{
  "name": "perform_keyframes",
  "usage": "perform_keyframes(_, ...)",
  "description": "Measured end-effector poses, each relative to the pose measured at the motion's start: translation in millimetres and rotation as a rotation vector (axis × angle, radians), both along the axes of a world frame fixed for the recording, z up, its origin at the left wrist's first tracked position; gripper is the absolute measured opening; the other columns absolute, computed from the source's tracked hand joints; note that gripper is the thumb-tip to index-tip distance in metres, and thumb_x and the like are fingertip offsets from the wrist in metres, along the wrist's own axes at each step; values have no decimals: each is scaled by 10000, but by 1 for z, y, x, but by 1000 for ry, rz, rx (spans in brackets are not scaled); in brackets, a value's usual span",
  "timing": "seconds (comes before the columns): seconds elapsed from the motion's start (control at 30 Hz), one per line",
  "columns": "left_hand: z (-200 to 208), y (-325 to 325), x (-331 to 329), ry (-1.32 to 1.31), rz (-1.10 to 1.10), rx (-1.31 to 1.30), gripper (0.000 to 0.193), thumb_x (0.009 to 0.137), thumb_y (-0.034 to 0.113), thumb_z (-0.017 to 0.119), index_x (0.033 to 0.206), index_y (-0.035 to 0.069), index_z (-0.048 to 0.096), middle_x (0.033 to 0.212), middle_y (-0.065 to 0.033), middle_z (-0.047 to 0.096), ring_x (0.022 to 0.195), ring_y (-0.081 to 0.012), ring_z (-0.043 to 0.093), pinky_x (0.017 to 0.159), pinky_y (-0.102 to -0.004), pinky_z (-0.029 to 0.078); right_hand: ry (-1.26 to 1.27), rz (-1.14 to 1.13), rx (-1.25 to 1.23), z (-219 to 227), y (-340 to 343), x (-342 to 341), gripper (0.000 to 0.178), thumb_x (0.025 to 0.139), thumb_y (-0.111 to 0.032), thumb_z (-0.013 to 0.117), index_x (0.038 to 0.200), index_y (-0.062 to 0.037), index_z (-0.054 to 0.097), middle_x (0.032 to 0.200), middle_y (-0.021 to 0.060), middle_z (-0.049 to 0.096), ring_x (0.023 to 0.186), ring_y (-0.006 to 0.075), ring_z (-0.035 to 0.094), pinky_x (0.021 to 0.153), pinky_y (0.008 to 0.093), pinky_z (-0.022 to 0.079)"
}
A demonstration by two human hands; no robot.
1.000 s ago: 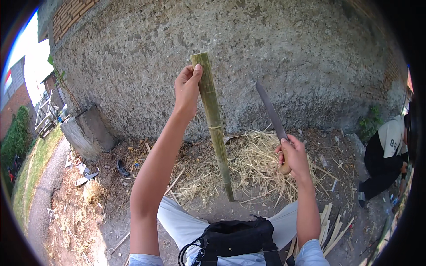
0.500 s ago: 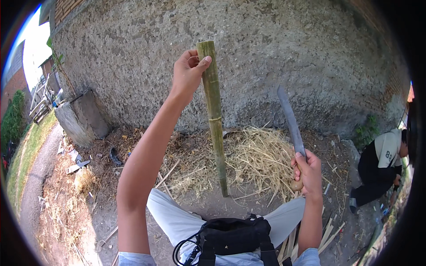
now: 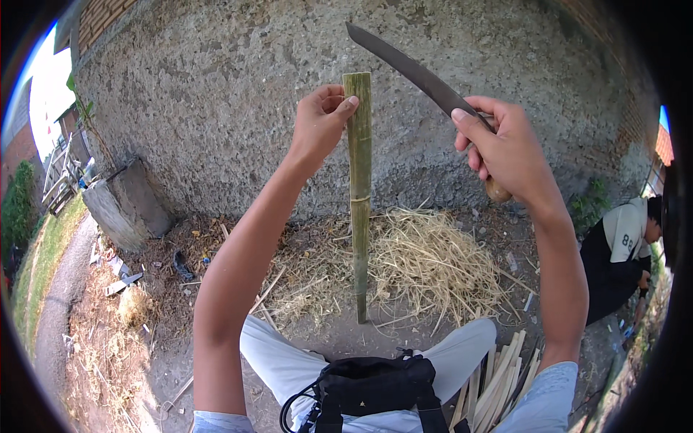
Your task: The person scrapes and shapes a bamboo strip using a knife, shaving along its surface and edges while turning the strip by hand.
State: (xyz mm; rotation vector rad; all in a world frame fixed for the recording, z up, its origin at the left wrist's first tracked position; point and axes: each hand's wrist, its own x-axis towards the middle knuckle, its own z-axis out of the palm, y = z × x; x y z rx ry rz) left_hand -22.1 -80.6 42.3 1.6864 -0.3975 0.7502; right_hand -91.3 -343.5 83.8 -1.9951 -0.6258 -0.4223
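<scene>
Here, in the head view, the bamboo piece (image 3: 360,169) stands nearly upright between the hands, its lower end down at the ground (image 3: 333,339). The left hand (image 3: 324,124) pinches it near the top, from its left side. To its right, well apart from it, the right hand (image 3: 504,150) is wrapped around the handle of a long knife (image 3: 413,72), whose blade slants up leftward, the tip appearing above the bamboo's top end.
</scene>
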Motion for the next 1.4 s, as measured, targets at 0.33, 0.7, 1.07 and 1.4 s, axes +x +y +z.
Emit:
perform_keyframes(0.33, -2, 41, -6, 65, 59, -190, 330, 904, 329, 678, 1006, 49, 537, 903, -53, 603, 820, -142, 636, 692, -316, 496, 333, 88, 126, -86, -25, 27, 270, 942, -185, 612, 1079, 48, 616, 707, 17, 599, 517, 36, 498, 426, 201, 402)
perform_keyframes(0.7, -14, 30, 9, 90, 169, -61, 374, 853, 347, 754, 956, 28, 588, 800, -9, 593, 709, -90, 531, 634, -270, 449, 449, 221, 256, -109, 11, 25, 206, 944, -196, 621, 905, 4, 595, 632, -8, 535, 486, 36, 458, 410, 218, 363)
perform_keyframes(1.07, -47, 33, -10, -139, 371, 164, 505, 828, 325, 780, 1134, 16, 523, 926, -37, 609, 839, -112, 580, 751, -289, 481, 809, 182, 536, -215, -38, 4, 203, 928, -189, 648, 840, -36, 546, 644, -38, 489, 466, 2, 403, 387, 187, 344)
perform_keyframes(1.4, -42, 50, 2, -76, 212, -100, 393, 822, 239, 789, 1021, -13, 563, 836, -57, 607, 749, -143, 596, 718, -304, 492, 851, -153, 510, -292, -76, 1, 228, 911, -194, 666, 785, -57, 535, 592, -20, 495, 471, 47, 441, 411, 229, 364)
